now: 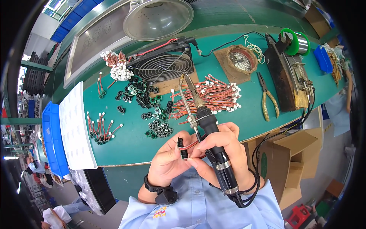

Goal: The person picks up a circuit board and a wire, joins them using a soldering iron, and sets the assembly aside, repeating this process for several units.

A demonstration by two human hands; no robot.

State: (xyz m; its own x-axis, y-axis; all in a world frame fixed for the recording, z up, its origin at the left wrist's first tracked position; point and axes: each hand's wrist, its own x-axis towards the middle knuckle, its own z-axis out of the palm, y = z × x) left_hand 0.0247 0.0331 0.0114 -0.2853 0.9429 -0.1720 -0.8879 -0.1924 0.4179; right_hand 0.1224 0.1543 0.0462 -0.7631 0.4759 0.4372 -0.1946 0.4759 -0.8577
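Observation:
My left hand [166,158] is closed, pinching a small black connector block [182,144] between thumb and fingers. A short red-and-black wire lead [190,145] runs from the block to the fingertips of my right hand [230,147]. That hand is wrapped round a black soldering iron [207,122] with a solder feed tube [187,101] alongside its shaft. The iron's tip points up and away, over the bench and apart from the block. Where wire and block meet is partly hidden by my fingers.
Beyond my hands lie green circuit boards [158,129], bundled wire leads [213,95] and a fan [162,66]. Pliers [268,97], a solder-waste bowl [242,61] and a solder spool [303,44] are to the right. Finished-looking leads [103,131] and a white tray sheet [78,129] lie left.

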